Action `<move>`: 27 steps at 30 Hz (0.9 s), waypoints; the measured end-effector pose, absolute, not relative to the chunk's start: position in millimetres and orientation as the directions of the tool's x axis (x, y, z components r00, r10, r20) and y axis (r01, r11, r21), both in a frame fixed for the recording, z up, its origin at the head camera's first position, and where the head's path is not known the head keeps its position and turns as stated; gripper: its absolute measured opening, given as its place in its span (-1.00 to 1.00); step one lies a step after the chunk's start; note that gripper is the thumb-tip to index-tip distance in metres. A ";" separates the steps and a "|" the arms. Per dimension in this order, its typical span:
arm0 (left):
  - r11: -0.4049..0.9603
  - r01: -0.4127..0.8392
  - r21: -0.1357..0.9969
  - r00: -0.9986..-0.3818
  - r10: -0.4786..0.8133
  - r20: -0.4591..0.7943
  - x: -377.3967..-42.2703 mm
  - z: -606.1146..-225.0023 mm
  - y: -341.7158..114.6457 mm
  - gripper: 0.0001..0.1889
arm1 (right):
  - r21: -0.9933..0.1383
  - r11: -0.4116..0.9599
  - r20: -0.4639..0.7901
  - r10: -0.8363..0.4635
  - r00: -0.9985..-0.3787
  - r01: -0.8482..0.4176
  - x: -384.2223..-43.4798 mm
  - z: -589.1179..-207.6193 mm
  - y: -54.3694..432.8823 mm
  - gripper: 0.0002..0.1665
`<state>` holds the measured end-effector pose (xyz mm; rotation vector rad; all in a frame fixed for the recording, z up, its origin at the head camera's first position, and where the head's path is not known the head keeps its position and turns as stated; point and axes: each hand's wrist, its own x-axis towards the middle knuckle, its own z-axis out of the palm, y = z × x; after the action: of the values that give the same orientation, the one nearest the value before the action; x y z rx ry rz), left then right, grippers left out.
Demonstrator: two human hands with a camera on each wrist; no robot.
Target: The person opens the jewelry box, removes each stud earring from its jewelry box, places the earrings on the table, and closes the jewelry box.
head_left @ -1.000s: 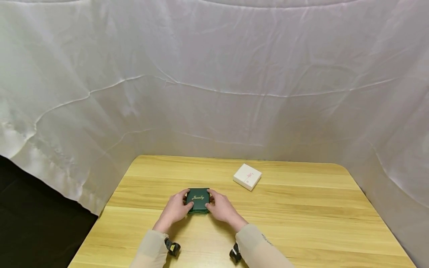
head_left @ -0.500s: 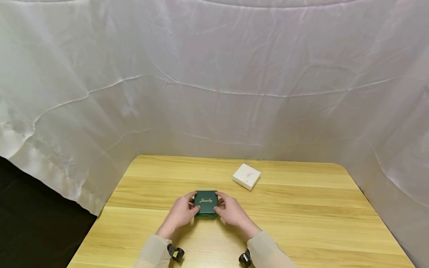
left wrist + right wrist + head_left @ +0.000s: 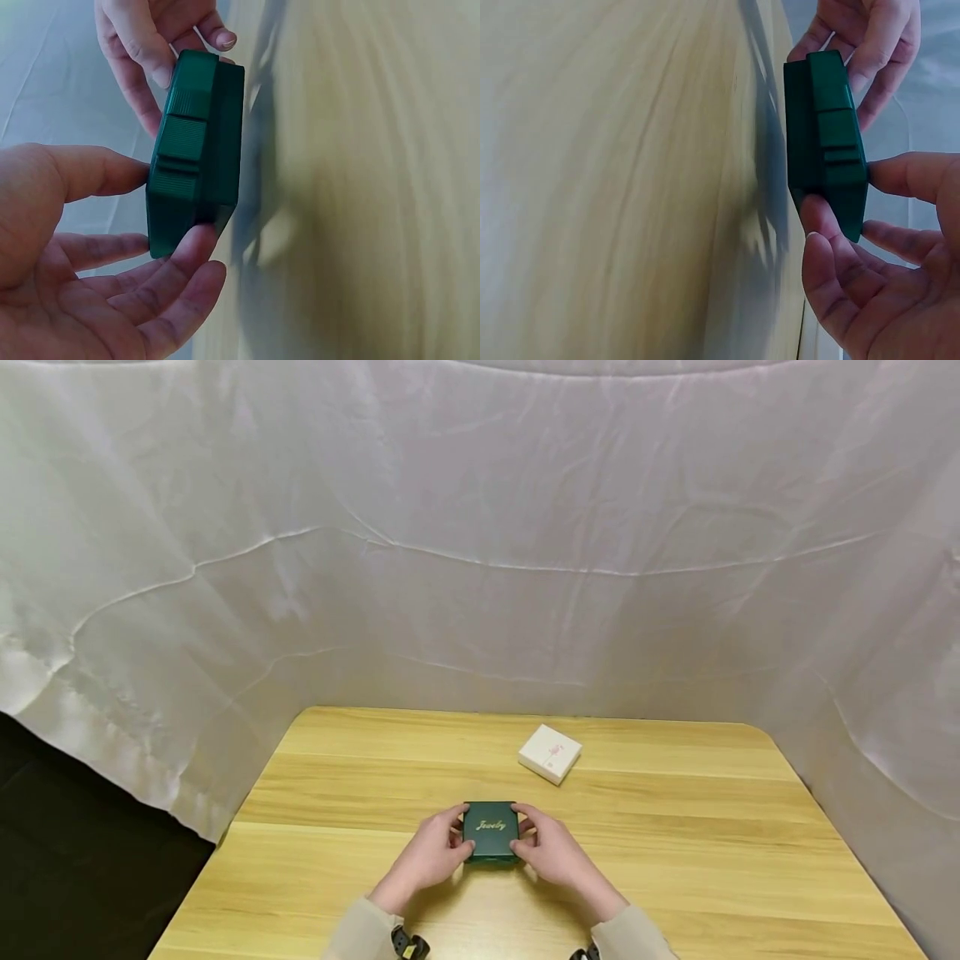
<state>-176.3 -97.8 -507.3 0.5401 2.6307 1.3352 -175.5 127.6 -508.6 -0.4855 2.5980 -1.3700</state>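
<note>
A dark green jewelry box (image 3: 491,832) with gold "Jewelry" lettering on its lid is held level between both hands, its lid closed. My left hand (image 3: 432,852) grips its left side, thumb and fingers around the edge; my right hand (image 3: 552,850) does the same on the right side. In the left wrist view, the front of the green box (image 3: 180,146) shows ridged catches, and a gap with shadow separates it from the table. From the right wrist, the box (image 3: 829,142) likewise appears raised, with fingertips under its lower edge.
A small white box (image 3: 550,754) with a pink print lies farther back on the wooden table (image 3: 675,827), right of the green box. Pale satin curtain (image 3: 480,610) hangs behind and at the sides of the table. Dark cameras are strapped at both wrists.
Both hands have carried the green jewelry box to the right and nearer the person. The white box stays in its place on the table.
</note>
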 end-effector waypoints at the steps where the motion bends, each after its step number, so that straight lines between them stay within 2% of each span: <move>1: 0.538 0.251 0.805 -0.923 0.383 0.032 -174.7 -507.6 -96.0 -0.36 | -0.826 0.526 0.003 -0.357 -0.934 -0.204 -173.7 -508.3 129.8 -0.32; 27: 0.496 0.261 0.828 -0.883 0.470 -0.004 -151.1 -510.6 -65.7 -0.34 | -0.827 0.536 -0.026 -0.332 -0.943 -0.166 -137.6 -509.5 168.0 -0.31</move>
<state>-151.1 -65.7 -510.6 0.6245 2.5122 1.3312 -137.6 168.0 -509.5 -0.4246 2.5924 -1.3671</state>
